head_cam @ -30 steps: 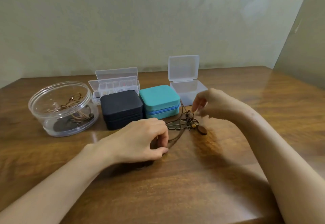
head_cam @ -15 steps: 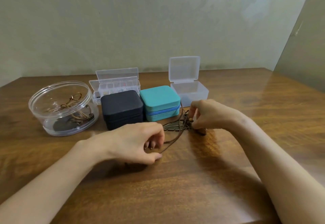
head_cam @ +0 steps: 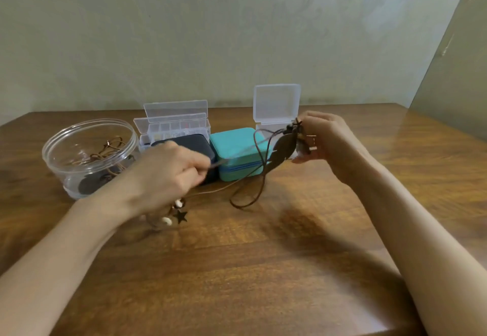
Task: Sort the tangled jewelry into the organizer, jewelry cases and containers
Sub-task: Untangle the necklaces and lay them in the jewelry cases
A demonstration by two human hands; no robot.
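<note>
Two pinching grips: left hand [head_cam: 168, 174] fingers [head_cam: 196, 168] hold the tangled cord [head_cam: 245, 206], right hand [head_cam: 329, 143] the leaf pendant [head_cam: 283, 148] — pulling apart may cinch it tighter.

A teal jewelry case [head_cam: 238, 145] beside a black jewelry case [head_cam: 195, 142], brown cords [head_cam: 253, 193], and a wood-grain brown table [head_cam: 263, 269].

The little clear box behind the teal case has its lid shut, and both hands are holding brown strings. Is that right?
Not quite. The head view shows the small clear box behind the teal jewelry case with its lid standing open, not shut. The rest is right: the left hand and the right hand both hold the brown cords.
</note>
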